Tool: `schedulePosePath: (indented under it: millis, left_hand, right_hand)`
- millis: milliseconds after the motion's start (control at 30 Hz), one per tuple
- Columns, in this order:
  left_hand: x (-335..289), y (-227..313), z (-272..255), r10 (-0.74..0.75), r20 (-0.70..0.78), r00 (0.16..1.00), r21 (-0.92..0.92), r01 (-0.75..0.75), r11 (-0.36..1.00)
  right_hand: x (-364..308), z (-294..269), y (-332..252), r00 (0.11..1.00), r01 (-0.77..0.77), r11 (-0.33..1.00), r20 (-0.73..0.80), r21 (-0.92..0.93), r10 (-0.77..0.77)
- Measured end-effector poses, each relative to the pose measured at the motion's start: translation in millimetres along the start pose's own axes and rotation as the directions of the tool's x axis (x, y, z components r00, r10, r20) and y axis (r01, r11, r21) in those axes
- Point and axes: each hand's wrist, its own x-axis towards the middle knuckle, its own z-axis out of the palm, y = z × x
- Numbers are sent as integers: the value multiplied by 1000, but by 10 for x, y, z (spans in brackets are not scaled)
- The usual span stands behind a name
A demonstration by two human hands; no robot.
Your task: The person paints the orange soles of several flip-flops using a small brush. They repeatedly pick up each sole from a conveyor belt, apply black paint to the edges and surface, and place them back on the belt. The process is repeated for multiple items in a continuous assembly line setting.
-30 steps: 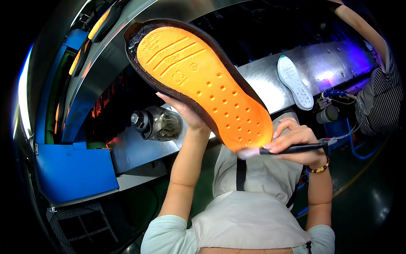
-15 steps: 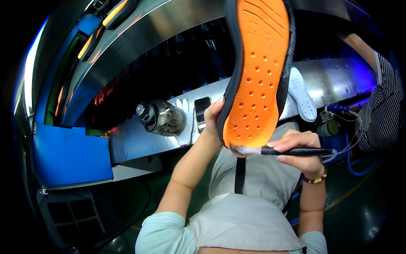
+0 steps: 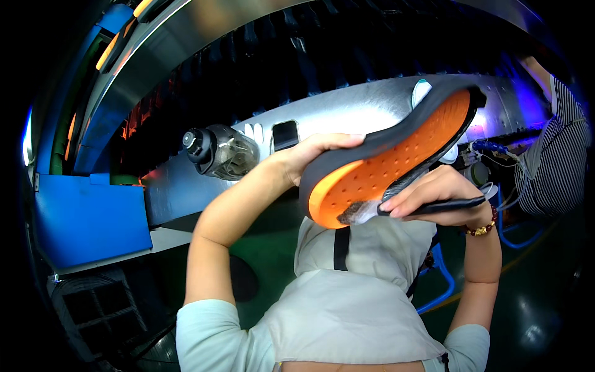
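Observation:
A shoe sole (image 3: 396, 155) with a black outer rim and an orange, dimpled inner face is tilted in front of me, its heel end low and left. My left hand (image 3: 319, 152) grips its rim on the left side, the thumb lying along the black edge. In my right hand (image 3: 440, 192) is a black-handled brush (image 3: 362, 212), held in a pinch. Its dark bristles touch the orange face near the heel; a pale, clear wrap covers part of the brush head. A thin tube shows at the handle's end.
On the metal bench (image 3: 359, 105) stand a dark water bottle (image 3: 229, 152), a white glove (image 3: 257, 136) and a phone (image 3: 285, 134). A white insole (image 3: 421, 91) is partly hidden behind the sole. A person in a striped top (image 3: 555, 161) is at right; a blue machine (image 3: 93, 220) at left.
The sole has swung from nearly upright to leaning right, with its toe lower and turned away. Both hands moved with it, and the brush stays at the heel.

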Motion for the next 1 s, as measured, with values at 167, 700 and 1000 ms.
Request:
schedulePosePath:
  millis: [167,700,1000]
  left_hand:
    - [-82,-36,-46,-101,-50,994,134,107,985]
    - [-385,-11,-248,-193,-91,977,-36,190,981]
    - [-493,-168,-523,-217,-147,965,-83,207,975]
  right_hand:
    - [75,-188,-228,981,-55,997,185,-47,63]
    - [-134,-349,-201,975,-140,979,151,-145,162]
    - [-334,-343,-67,982,-188,979,16,-80,189]
